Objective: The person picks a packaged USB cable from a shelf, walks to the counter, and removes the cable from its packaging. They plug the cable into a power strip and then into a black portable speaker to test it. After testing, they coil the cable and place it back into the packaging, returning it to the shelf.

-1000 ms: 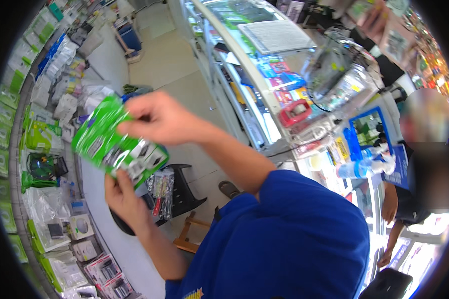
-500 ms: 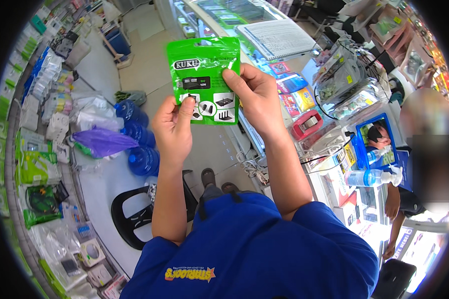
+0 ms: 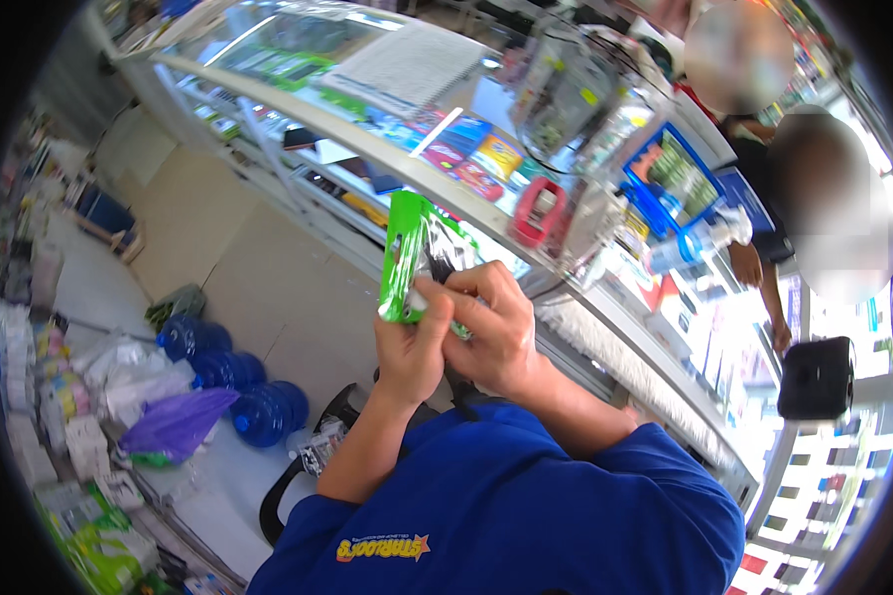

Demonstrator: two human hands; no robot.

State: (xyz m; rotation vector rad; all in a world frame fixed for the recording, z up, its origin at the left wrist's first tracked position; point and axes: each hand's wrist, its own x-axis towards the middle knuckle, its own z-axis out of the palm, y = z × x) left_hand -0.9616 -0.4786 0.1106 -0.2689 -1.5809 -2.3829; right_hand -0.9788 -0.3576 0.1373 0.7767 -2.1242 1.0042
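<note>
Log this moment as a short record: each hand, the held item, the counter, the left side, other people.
Left hand: pinching the green pouch near its lower edge
Right hand: on the same pouch, close beside the left
Pouch: tilted; whether it is open cannot be told
Glass counter: bears a white notebook and a red tape dispenser
Left side: blue jugs near a purple bag
Other people: another person's hand at right

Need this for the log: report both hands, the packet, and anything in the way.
Left hand and right hand both on green packet. Packet tilted, partly hidden by them. Nothing seen blocking; glass counter beyond.
</note>
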